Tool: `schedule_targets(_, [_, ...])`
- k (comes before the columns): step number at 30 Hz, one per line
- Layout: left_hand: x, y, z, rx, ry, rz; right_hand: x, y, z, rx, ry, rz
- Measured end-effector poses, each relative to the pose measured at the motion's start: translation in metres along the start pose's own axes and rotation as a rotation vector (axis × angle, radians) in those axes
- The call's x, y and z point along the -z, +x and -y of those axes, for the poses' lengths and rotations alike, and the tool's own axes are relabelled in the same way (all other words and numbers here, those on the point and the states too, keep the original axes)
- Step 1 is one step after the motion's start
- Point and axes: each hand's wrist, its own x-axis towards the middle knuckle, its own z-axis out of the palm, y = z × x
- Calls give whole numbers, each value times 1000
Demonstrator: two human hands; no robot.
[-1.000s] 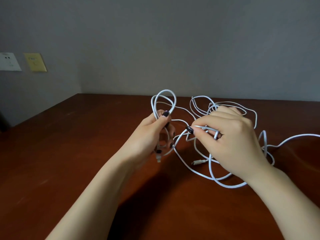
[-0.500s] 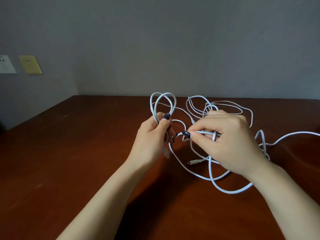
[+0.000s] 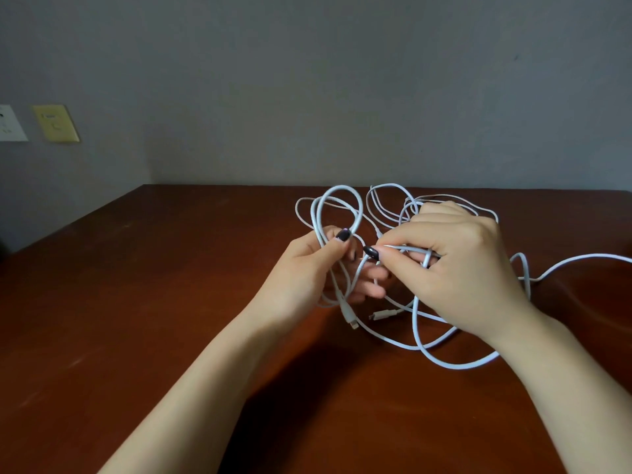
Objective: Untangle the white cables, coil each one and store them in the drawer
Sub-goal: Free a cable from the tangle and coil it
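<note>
Now left hand (image 3: pixel 307 268) grips white cables (image 3: pixel 415 323), right hand (image 3: pixel 458 268) pinches strand (image 3: pixel 403 248); wall plates (image 3: pixel 56 124) left.

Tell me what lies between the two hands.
Head view: a short stretch of white cable bridges the gap from left hand to right hand; below it a connector lies on the table.
</note>
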Motion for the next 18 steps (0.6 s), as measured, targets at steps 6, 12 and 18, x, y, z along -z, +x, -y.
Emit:
schedule_targets(6, [0,-2,1,60,283,149,2,0,-2,-21,22,65])
schedule_targets(12, [2,-3,0,112,154,268,10,4,1,-158,176,131])
schedule_targets(18, [0,-2,-5,240,-83,425,19,6,3,-356,414,250])
